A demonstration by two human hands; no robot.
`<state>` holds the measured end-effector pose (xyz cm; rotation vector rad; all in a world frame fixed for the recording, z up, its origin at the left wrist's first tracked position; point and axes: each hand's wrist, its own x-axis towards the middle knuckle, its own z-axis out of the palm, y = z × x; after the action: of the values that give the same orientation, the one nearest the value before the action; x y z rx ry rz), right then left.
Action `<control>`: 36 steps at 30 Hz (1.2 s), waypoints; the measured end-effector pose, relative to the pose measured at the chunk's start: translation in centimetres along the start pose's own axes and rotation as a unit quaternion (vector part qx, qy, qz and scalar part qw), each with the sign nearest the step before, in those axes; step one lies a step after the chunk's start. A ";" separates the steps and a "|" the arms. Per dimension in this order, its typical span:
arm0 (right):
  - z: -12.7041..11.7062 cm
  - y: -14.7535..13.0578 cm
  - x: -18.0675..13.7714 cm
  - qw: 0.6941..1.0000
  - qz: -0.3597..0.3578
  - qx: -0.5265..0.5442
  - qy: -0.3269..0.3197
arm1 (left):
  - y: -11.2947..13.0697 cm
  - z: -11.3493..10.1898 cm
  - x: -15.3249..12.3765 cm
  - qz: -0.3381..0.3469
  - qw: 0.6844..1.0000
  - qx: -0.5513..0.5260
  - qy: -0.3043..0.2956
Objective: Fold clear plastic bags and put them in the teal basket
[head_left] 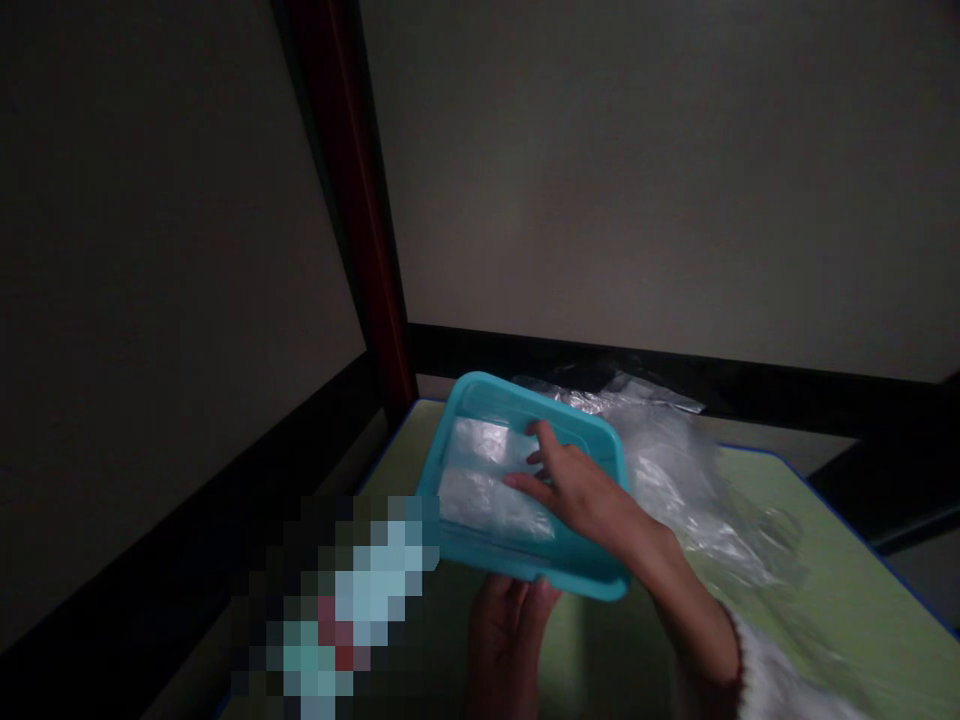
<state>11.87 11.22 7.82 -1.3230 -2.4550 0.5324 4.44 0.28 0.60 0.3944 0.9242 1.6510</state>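
Note:
A turquoise plastic tray [611, 580] is held tilted above the table. My left hand [515, 615] grips its near side from below; the fingers under the tray are partly hidden. Inside lie clear plastic packets [472, 500] with whitish, shiny surfaces; what they contain cannot be made out. My right hand [574, 485] reaches over the tray's right side into it, thumb and fingers apart above the packets, with nothing visible between them.
Crumpled clear plastic sheeting [682, 480] lies behind and right of the tray on a green table [847, 600] with a blue edge. A pixelated patch hides something at left. Pale walls [637, 180] meet at a dark red post [349, 180].

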 end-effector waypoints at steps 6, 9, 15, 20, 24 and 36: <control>-1.1 1.1 -0.4 0.998 -0.032 0.018 -0.050 | 0.7 0.6 -0.1 -0.017 0.999 -0.040 -0.020; -1.3 1.1 -0.6 0.993 -0.057 -0.031 -0.095 | 0.8 0.7 -0.2 -0.024 0.999 -0.041 -0.024; -1.2 -0.1 -1.2 0.980 -0.035 -0.113 -0.158 | 0.7 0.6 -0.1 -0.023 0.998 -0.042 -0.027; -1.3 -0.1 -1.6 0.981 -0.047 -0.124 -0.141 | 0.8 0.6 -0.1 -0.027 0.998 -0.043 -0.026; -1.7 -0.3 -1.8 0.983 -0.057 -0.121 -0.122 | 0.9 0.6 -0.1 -0.026 0.999 -0.044 -0.020; -0.4 -1.2 -0.8 0.977 -0.092 -0.177 -0.077 | 0.5 0.7 -0.6 -0.037 0.999 -0.012 -0.008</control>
<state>11.63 10.02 8.65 -1.1935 -2.8649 0.1608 4.71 -0.03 1.54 0.3518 0.8962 1.5886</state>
